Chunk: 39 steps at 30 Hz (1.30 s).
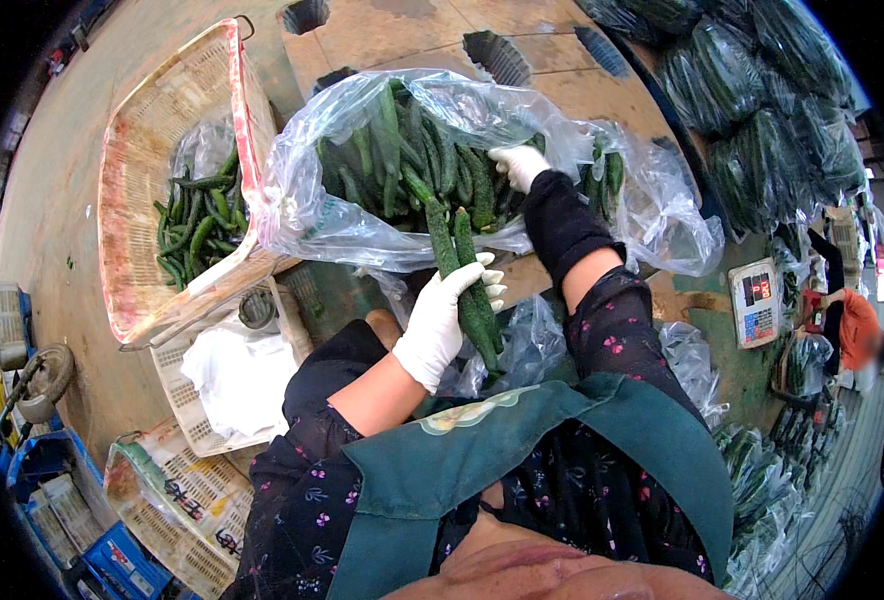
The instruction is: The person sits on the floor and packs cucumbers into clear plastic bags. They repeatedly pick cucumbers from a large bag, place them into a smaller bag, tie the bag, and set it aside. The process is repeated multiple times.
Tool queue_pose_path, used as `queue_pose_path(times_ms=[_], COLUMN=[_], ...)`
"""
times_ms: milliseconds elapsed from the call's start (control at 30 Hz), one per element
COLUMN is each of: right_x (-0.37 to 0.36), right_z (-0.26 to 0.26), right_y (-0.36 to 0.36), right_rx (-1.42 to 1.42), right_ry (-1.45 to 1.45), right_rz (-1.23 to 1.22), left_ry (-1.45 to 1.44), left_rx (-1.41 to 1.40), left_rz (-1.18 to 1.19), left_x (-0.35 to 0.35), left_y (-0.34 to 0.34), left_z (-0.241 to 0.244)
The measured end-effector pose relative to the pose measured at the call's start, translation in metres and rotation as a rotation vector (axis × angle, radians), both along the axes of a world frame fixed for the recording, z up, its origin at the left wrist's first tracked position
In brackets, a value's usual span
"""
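My left hand (442, 319), in a white glove, holds two long green cucumbers (475, 307) upright in front of my apron. Beyond it lies a large clear plastic bag (442, 86), its mouth wide, full of dark green cucumbers (389, 150). My right hand (519, 163), gloved too, reaches into the right part of this bag, against the cucumbers; its fingertips are partly hidden, so its grip is unclear. Just right of that hand, more cucumbers (608, 176) show in another clear bag (671, 214).
A plastic crate (130, 217) with small, curved cucumbers (201, 221) stands at left. Below it is a crate (186, 405) with white cloth or plastic (243, 375). Bagged cucumbers (757, 142) are stacked at upper right, above a digital scale (755, 304). A person in orange (858, 330) is at far right.
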State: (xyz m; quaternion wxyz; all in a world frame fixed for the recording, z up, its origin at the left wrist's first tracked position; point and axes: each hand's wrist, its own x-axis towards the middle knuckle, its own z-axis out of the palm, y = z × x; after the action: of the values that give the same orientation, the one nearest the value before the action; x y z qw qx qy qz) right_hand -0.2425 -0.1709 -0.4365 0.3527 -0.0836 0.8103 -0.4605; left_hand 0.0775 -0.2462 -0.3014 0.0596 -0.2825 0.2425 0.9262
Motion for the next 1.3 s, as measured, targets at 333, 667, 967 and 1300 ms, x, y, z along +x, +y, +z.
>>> queue_pose_path(times_ms=[333,667,967,1300], right_x=[-0.057,-0.001,0.035,-0.012], right_z=[0.062,0.027,0.019,-0.030], right_y=[0.041,0.078,0.085,0.076], right_rx=[-0.210,-0.410,-0.734,0.024], right_ry=[-0.384,-0.563,-0.697,0.206], right_rz=[-0.437,-0.409,-0.546,-0.457], left_ry=[0.014,0.017,0.021,0.013], left_rx=[-0.007,0.001,-0.008,-0.007], left_rz=[-0.010,-0.002,0.002,0.009], left_x=[0.000,0.003,0.004,0.003], left_y=[-0.002,-0.004,-0.001,-0.001], left_z=[0.001,-0.001,-0.002,-0.008])
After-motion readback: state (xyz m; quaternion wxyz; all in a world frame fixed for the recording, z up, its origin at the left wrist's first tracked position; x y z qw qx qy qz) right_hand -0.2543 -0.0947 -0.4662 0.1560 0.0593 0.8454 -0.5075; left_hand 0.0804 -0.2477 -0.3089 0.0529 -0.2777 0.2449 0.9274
